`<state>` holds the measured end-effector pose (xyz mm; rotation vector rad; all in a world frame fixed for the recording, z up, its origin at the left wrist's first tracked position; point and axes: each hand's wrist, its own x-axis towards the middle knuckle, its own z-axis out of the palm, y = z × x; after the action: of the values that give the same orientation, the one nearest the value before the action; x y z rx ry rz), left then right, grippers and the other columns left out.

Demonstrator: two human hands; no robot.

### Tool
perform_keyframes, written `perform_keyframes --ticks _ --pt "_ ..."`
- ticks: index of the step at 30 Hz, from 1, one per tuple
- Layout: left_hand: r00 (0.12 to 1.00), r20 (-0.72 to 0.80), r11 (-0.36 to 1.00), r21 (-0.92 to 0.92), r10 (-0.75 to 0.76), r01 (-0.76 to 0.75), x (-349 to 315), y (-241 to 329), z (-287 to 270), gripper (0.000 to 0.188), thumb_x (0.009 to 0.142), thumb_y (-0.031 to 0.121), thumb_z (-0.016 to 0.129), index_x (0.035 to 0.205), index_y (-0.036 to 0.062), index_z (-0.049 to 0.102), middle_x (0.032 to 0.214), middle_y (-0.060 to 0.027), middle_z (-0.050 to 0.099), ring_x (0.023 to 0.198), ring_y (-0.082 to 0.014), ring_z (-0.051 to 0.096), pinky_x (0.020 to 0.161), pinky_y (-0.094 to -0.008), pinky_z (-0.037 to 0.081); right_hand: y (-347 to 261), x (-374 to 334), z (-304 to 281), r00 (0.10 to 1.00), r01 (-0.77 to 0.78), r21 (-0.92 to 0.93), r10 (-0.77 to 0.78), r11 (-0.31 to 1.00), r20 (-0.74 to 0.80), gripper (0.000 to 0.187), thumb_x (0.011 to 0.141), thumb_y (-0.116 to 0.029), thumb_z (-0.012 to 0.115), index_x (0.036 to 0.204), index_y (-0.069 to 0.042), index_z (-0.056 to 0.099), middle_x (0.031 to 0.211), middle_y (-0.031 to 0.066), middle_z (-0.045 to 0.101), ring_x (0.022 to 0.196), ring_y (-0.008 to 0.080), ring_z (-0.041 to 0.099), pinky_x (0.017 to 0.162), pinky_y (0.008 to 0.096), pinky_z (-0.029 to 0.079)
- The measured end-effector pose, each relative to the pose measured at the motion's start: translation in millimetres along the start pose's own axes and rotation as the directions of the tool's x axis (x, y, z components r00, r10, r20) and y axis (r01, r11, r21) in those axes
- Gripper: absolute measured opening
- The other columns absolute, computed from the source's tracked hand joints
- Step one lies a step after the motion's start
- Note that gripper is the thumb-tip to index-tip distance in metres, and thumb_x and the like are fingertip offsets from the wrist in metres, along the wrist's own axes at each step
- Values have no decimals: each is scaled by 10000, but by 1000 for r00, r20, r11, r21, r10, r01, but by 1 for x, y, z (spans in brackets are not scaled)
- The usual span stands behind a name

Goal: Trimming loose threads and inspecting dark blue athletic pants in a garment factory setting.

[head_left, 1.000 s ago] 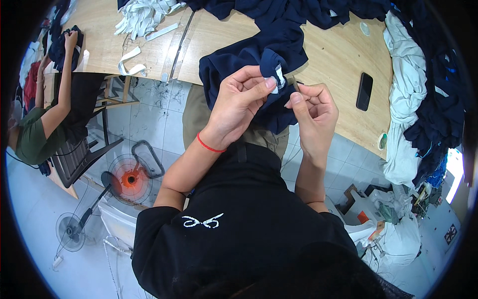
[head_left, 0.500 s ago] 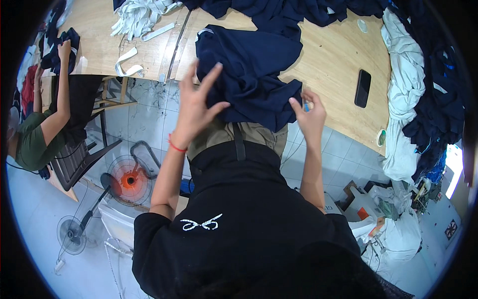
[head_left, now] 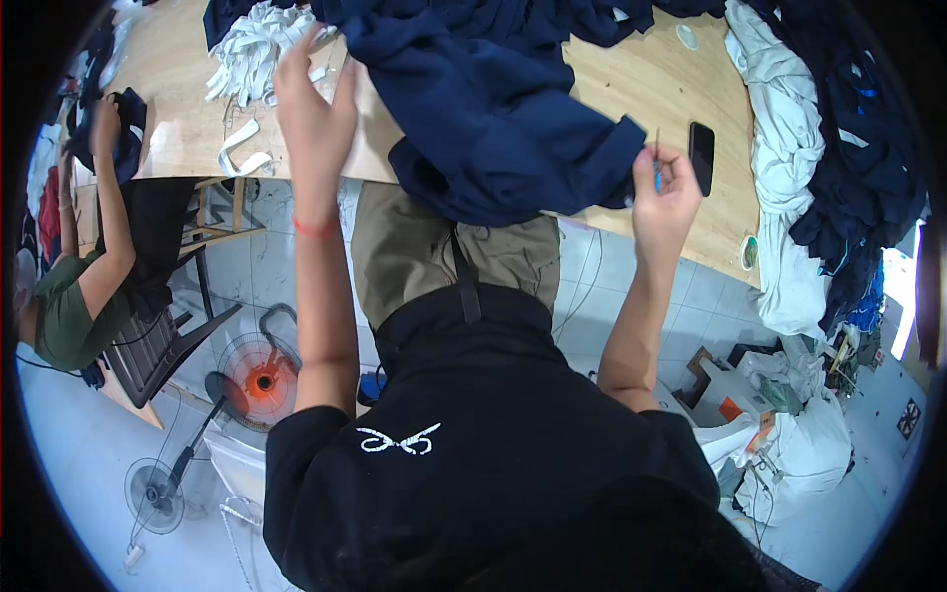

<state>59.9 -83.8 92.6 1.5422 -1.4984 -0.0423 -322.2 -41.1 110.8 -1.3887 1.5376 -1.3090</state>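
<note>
Pale and wooden, the table (head_left: 646,94) has its near edge overhung by a navy garment (head_left: 493,113) lying between the left hand (head_left: 318,128) and the right hand (head_left: 671,185). The garment's long axis slants from upper left down to a corner pointing right. Hands are apart: left spread, contact unclear; right closed on a slim, blue-marked tool (head_left: 658,176).

Your head view: wide, steep, down over your own body.
From your head, the fisheye faces down and forward: your shirt (head_left: 513,444) sits closest, your left hand (head_left: 321,123) and right hand (head_left: 669,187) are about arm's length off, and the near edge of the table (head_left: 636,89) bows across the upper half.
</note>
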Motion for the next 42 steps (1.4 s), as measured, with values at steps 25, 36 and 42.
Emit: perform_keyframes --ticks 25,36,42 --pt "357 592 76 -445 -723 892 -99 31 -12 281 974 5 665 1247 -63 677 1106 -157 773 978 -215 752 867 -368 626 -15 -17 11 991 -12 -114 -3 993 -137 203 947 47 752 1147 38 719 996 31 687 874 83 620 849 224 500" --pt "480 760 -632 -640 -437 438 -83 18 -24 236 1039 228 543 997 32 667 927 -123 743 924 -276 718 981 -471 550 4 -16 -17 709 -614 767 558 188 432 293 1061 -118 600 1329 -12 651 870 16 675 469 66 367 411 222 246" --pt "615 709 -585 -675 -345 450 -83 23 -30 216 1022 230 539 865 83 535 681 -13 541 731 -182 608 901 -412 544 -7 -17 -15 813 -539 789 427 293 397 252 1070 -110 590 1298 -5 610 925 17 604 524 70 402 413 225 272"
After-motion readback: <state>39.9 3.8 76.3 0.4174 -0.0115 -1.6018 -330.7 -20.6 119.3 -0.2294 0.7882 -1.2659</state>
